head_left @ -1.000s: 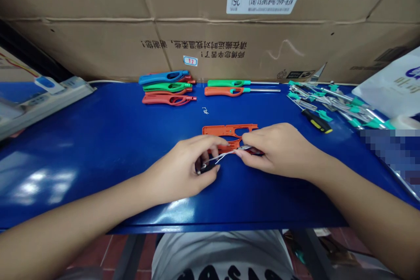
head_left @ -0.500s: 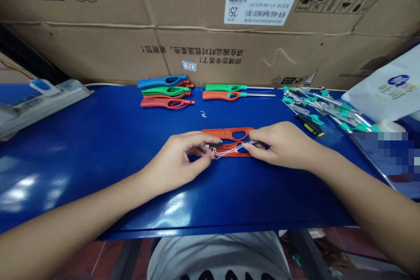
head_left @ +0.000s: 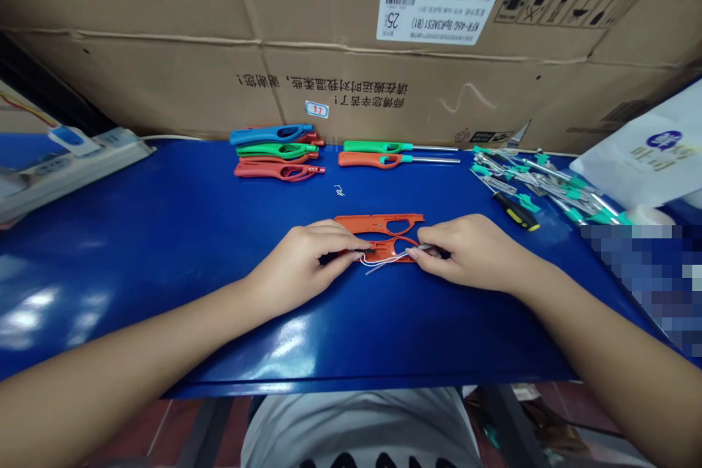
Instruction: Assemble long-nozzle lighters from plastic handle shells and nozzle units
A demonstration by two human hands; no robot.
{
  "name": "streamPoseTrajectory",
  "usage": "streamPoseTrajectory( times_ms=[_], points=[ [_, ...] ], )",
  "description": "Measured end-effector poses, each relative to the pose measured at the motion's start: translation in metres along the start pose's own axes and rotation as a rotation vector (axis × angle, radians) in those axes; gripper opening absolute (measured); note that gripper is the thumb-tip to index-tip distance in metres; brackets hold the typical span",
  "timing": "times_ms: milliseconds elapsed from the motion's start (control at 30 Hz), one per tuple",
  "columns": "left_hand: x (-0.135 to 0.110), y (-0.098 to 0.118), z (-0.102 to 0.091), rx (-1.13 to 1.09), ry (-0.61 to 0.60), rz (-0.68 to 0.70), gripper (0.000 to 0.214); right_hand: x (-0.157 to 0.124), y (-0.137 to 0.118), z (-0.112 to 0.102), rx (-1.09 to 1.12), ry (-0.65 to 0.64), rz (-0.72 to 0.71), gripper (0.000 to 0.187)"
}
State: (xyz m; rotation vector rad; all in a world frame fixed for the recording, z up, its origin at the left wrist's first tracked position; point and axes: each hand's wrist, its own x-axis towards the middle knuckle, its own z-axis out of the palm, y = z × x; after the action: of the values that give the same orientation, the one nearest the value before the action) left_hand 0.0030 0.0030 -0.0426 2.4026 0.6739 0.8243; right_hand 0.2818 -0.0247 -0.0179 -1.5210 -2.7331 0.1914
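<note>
nearest us, a grey shirt (head_left: 356,428) shows below the edge of the blue table (head_left: 351,351). over the table, our left hand (head_left: 304,259) pinches a small black part (head_left: 368,251) at the left end of the near orange half-shell (head_left: 387,247). our right hand (head_left: 472,252) is closed on a thin dark piece (head_left: 431,250), mostly hidden by its fingers. white wires (head_left: 384,261) run between our two hands across that half-shell, and a thin clear tube (head_left: 376,269) sticks out on its near side. just beyond lies the far orange half-shell (head_left: 365,224), its inner side up. farther on we see a screwdriver (head_left: 516,210) at right, white scraps (head_left: 339,191) in the middle, and a heap of metal rods (head_left: 553,175) at right. beyond the scraps lie a stack of coloured handles (head_left: 257,170) at left, then an orange lighter (head_left: 362,159) and a green lighter (head_left: 367,146). a cardboard box (head_left: 318,14) stands farthest.
</note>
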Motion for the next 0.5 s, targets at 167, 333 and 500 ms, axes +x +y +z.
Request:
streamPoseTrajectory(
  times_ms=[167,333,500],
  points=[
    [0.0,0.008,-0.004,0.057,-0.101,0.026,0.021,0.002,-0.004,-0.001,0.015,-0.054,-0.044,0.04],
    [0.0,0.019,-0.021,0.184,-0.27,-0.055,0.023,0.007,-0.016,0.006,0.051,0.013,-0.078,0.039],
    [0.0,0.027,-0.031,0.18,-0.261,-0.102,0.019,0.01,-0.024,0.011,0.057,0.084,-0.101,0.04]
  ],
)
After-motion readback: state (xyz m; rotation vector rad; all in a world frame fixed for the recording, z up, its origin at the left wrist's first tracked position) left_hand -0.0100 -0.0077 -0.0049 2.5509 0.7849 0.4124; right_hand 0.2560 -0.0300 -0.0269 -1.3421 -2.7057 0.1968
